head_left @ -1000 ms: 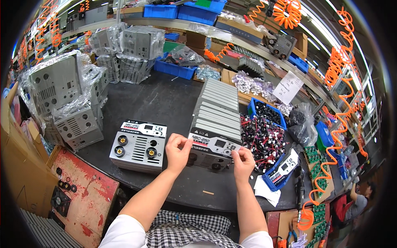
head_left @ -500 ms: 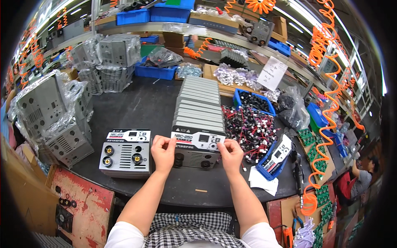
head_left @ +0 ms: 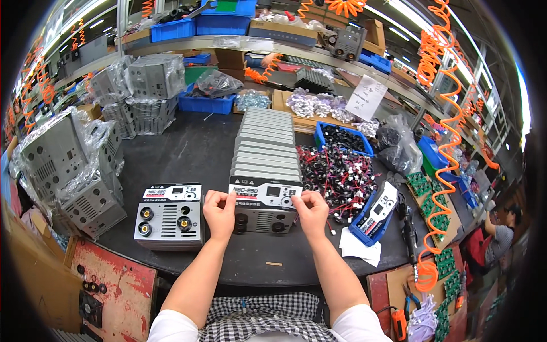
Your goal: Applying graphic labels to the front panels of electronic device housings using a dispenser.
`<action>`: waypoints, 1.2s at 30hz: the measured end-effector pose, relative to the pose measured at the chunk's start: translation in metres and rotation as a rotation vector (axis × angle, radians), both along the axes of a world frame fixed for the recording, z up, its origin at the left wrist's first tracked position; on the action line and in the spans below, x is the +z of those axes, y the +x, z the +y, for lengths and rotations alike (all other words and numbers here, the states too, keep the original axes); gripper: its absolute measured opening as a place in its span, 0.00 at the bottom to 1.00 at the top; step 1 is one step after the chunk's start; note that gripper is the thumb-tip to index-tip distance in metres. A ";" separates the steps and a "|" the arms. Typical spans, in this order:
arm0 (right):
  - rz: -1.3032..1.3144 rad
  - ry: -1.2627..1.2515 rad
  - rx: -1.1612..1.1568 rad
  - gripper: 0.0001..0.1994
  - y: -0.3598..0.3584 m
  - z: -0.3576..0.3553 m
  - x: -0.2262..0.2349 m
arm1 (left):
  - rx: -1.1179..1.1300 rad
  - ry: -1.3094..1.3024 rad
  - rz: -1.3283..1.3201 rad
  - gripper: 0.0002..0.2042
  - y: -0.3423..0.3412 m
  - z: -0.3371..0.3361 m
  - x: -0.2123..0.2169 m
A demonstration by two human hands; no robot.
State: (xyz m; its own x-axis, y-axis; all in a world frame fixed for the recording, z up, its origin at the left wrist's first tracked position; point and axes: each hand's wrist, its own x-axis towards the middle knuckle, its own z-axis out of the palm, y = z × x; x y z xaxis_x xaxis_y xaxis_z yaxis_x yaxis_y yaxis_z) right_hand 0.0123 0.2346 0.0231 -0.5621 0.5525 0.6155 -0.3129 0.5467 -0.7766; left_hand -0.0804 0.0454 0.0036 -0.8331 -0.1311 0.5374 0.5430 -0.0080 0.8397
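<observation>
Head view. Left hand: thumb and fingers pinching the left edge of a black-and-white label. Right hand: pinching its right edge. Label: before the foremost grey panel of a row standing toward the worktop's front edge; contact unclear. Risks, judged: crooked seating from uneven hands; creasing from slack; row toppling if pushed.

A thin, rectangular black-and-white label with a dark window spans, nearly level, the upper front of a standing grey, slotted rectangular panel.
</observation>
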 end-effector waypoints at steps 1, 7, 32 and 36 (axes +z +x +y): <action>0.004 0.000 -0.005 0.09 0.000 0.001 0.000 | 0.006 -0.010 0.006 0.11 0.000 0.001 0.001; 0.003 -0.002 -0.036 0.12 -0.003 -0.001 -0.002 | 0.033 -0.099 0.049 0.13 0.000 0.001 0.003; 0.081 0.162 0.245 0.14 0.057 -0.033 0.018 | -0.078 -0.305 0.102 0.18 0.062 -0.074 0.065; 0.020 0.305 0.233 0.21 0.022 -0.033 0.007 | -0.087 -0.180 -0.423 0.17 0.008 -0.130 0.100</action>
